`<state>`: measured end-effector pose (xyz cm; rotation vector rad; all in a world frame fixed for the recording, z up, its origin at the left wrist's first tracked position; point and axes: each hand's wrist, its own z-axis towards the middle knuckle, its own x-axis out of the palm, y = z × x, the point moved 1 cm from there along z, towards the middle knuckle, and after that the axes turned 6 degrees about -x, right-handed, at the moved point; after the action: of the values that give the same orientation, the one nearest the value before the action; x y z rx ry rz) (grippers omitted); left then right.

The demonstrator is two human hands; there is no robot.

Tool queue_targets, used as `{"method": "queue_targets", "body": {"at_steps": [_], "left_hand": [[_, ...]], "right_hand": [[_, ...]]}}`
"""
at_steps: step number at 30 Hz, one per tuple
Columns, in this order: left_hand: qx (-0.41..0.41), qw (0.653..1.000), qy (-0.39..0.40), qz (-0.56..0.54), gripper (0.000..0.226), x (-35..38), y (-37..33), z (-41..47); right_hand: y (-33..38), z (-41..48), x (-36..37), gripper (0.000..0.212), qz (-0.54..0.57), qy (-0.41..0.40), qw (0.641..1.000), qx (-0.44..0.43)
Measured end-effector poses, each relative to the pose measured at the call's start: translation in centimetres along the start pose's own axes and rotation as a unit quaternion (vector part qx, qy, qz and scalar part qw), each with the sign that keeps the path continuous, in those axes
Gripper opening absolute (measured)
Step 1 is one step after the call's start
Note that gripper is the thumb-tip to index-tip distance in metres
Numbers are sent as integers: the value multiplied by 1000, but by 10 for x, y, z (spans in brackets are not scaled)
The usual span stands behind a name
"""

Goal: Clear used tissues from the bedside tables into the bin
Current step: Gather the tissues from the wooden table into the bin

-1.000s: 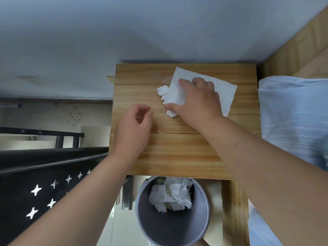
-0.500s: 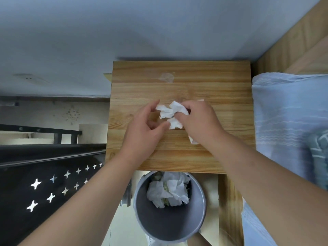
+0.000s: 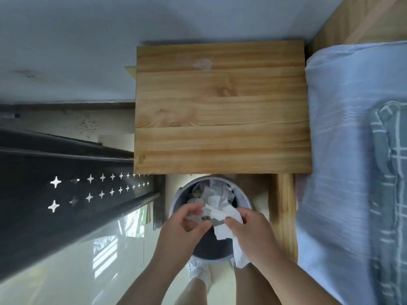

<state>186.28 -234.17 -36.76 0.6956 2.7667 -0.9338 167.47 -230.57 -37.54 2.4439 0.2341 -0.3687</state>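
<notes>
Above the grey bin, which holds crumpled white tissues below the wooden desk, the right hand is clamped on a white tissue, the left hand apparently pinching its other end; no legible labels or writing.

Both hands over bin, right gripping tissue

Bin on floor just in front of bedside table; bed right of both. Both hands above bin: left hand, right hand, tissue between them. More tissues inside bin.
</notes>
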Motion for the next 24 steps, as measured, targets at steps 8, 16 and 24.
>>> {"method": "queue_targets", "body": {"at_steps": [8,16,24], "left_hand": [[-95,991,-89,7,17,-11,119,41],[-92,981,-174,0,7,-6,128,89],[-92,984,-138,69,63,-10,104,103]], "right_hand": [[-94,60,57,32,47,38,993,105],[-103,100,38,5,60,-75,994,56],[-107,100,18,45,11,-214,976,28]]}}
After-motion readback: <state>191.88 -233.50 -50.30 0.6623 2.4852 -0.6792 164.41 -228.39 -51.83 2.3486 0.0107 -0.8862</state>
